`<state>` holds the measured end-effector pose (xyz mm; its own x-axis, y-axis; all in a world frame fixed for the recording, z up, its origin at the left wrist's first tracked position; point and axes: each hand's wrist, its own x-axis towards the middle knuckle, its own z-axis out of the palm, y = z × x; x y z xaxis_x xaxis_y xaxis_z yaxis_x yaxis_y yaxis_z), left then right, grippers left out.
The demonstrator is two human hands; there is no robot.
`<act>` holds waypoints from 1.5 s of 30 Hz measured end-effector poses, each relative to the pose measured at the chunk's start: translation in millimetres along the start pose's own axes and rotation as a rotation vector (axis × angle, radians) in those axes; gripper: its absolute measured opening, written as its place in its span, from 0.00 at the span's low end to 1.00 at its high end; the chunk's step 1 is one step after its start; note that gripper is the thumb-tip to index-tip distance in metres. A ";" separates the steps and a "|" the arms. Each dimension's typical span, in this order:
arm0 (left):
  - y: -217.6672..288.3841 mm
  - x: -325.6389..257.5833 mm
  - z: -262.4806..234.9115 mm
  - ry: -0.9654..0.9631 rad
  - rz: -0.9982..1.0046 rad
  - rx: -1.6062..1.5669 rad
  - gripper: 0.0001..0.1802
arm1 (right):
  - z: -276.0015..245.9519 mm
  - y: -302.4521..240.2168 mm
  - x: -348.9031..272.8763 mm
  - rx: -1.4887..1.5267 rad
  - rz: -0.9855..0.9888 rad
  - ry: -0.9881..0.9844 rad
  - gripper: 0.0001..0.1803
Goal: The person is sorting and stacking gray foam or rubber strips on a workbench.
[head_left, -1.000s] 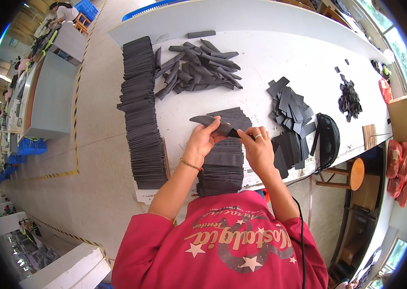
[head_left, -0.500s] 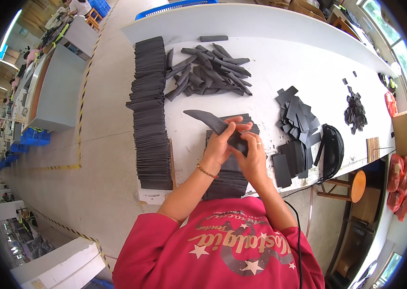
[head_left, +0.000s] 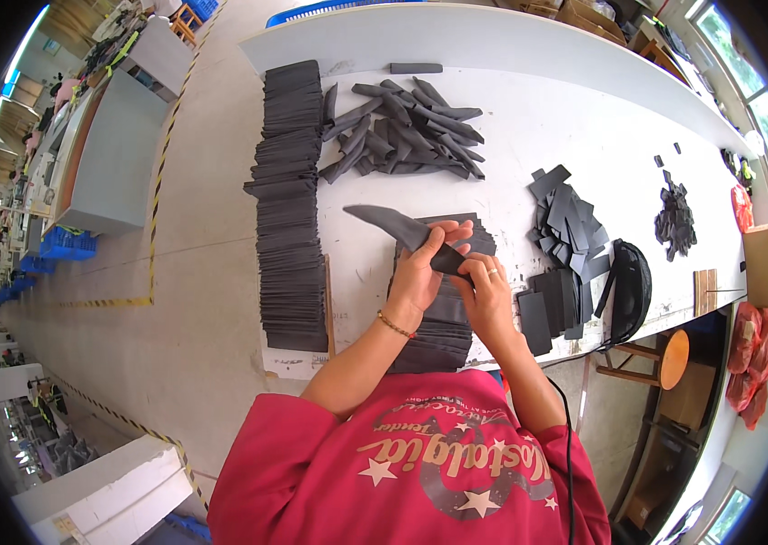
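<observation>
A dark grey, flexible sheet piece (head_left: 386, 223), curled lengthwise with a tapering end pointing left, is held above the table. My left hand (head_left: 420, 272) wraps round its middle, thumb on top. At its right end, my right hand (head_left: 490, 295) pinches the edge between thumb and fingers; the fingers partly hide how that end is folded. Below both hands lies a stack of flat dark pieces (head_left: 434, 341), partly covered by my hands and forearms. Beyond them is a loose heap of similar curled pieces (head_left: 411, 132).
A long row of tightly packed dark sheets (head_left: 288, 227) lines the white table's left side. Flat dark rectangles (head_left: 570, 222) lie to the right, beside a black mesh pouch (head_left: 631, 286). Small dark scraps (head_left: 674, 218) sit farther right. A low white partition (head_left: 493, 45) borders the back.
My right hand has turned, and its fingers have closed in on the curled piece's right end. My left hand keeps its hold. The whole view has shifted slightly.
</observation>
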<state>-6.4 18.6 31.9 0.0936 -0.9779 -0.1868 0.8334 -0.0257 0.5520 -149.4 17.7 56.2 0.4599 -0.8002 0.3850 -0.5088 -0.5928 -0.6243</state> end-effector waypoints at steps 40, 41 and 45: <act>-3.3 -7.7 13.8 0.030 0.054 -0.218 0.13 | 6.5 3.7 7.3 0.118 -0.126 0.059 0.07; -3.6 -8.1 14.4 0.030 0.058 -0.218 0.13 | 7.9 3.4 8.4 0.126 -0.123 0.066 0.07; -9.6 -9.8 14.2 0.038 0.040 -0.250 0.13 | 13.8 2.2 9.4 0.138 -0.116 0.034 0.07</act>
<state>-23.0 25.5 40.0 0.1458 -0.9685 -0.2020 0.9368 0.0695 0.3428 -136.1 10.2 49.1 0.4837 -0.7312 0.4811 -0.3479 -0.6649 -0.6609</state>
